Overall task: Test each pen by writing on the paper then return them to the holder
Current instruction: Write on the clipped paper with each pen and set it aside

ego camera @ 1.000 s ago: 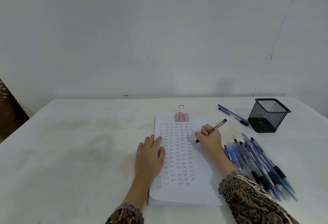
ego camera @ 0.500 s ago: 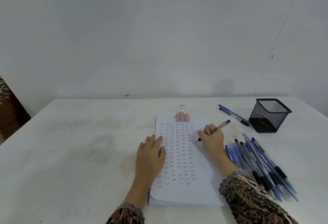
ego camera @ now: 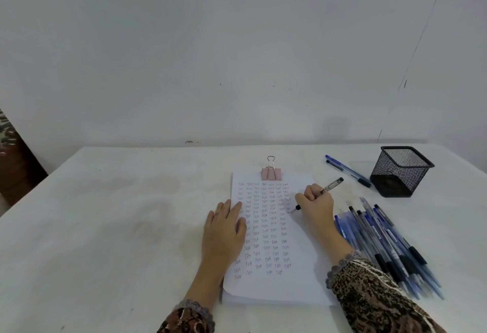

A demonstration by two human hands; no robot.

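A stack of white paper (ego camera: pixel 297 288) lies on the table, filled with rows of small handwritten words and held by a pink binder clip (ego camera: pixel 271 173) at its top edge. My left hand (ego camera: pixel 224 229) rests flat on the paper's left edge. My right hand (ego camera: pixel 315 204) grips a clear pen (ego camera: pixel 330 187) with its tip on the paper's right side. Several blue pens (ego camera: pixel 382 245) lie in a pile to the right of the paper. The black mesh holder (ego camera: pixel 402 171) stands empty at the far right.
Two more pens (ego camera: pixel 347 170) lie on the white table (ego camera: pixel 118 227) between the paper and the holder. A white wall rises behind the table. A dark brown object shows at the left edge beyond the table.
My right hand has shifted a little to the right across the paper with the pen, writing another word. My left hand has stayed flat in place.
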